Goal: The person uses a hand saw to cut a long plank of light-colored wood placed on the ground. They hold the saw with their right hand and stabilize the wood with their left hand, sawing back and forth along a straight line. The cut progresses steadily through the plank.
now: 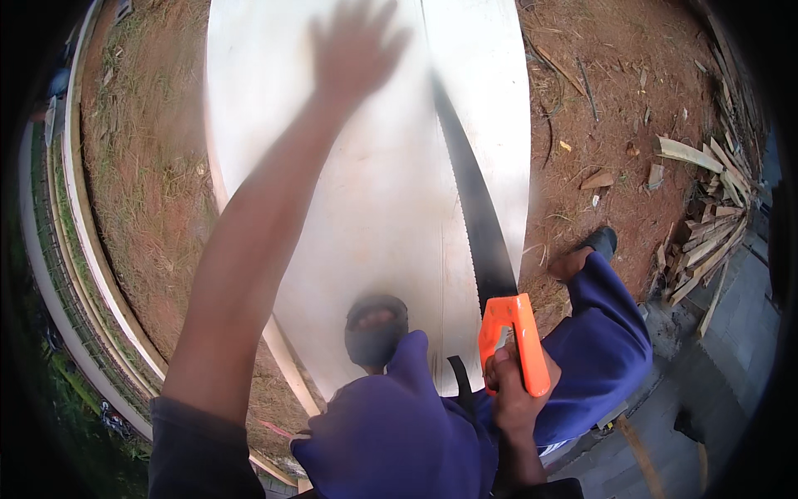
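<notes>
the blurred left hand, fingers spread, is over a pale board; whether it touches, i cannot tell. a sandalled foot shows at the board's near end. right of it, a handsaw slants along the board, orange handle gripped in the fingers of the right hand. wood scraps lie piled farther right.

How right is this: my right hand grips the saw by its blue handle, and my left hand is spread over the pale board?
One thing is off: the handle is orange, not blue, as the head view shows. Your right hand does grip the saw by it, and your left hand is spread over the pale board.
</notes>
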Tool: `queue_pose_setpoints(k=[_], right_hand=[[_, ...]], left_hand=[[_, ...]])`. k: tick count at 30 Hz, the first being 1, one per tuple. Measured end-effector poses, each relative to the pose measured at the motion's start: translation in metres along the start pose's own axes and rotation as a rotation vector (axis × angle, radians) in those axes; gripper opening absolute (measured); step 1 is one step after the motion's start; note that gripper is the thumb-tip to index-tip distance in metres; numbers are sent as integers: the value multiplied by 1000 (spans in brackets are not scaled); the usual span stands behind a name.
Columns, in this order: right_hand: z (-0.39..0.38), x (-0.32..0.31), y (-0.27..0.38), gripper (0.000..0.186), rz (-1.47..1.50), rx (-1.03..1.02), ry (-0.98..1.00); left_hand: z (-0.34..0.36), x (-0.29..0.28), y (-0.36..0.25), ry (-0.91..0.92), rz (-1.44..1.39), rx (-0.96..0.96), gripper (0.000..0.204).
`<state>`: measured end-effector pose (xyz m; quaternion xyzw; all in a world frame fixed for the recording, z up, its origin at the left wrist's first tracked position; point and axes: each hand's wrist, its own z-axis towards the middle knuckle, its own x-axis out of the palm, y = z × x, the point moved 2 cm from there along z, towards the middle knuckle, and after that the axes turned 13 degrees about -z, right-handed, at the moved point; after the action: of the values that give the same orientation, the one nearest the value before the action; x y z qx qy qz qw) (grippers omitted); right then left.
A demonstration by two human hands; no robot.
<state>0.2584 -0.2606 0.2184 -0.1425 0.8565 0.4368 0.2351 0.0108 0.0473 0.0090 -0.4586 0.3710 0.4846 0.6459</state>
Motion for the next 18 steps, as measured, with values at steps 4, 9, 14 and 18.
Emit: queue_pose_setpoints(k=[4, 9, 14, 18], right_hand=[[38, 28, 4, 19, 116, 26, -9], [179, 91, 87, 22, -26, -101, -66], [50, 35, 15, 10, 114, 49, 50], [-16, -7, -7, 16, -29, 30, 75]], left_hand=[[-4, 7, -5, 3, -19, 8, 60], [6, 12, -8, 9, 0, 5, 60], [-6, 4, 5, 49, -19, -33, 60], [-2, 7, -5, 28, -20, 1, 61]])
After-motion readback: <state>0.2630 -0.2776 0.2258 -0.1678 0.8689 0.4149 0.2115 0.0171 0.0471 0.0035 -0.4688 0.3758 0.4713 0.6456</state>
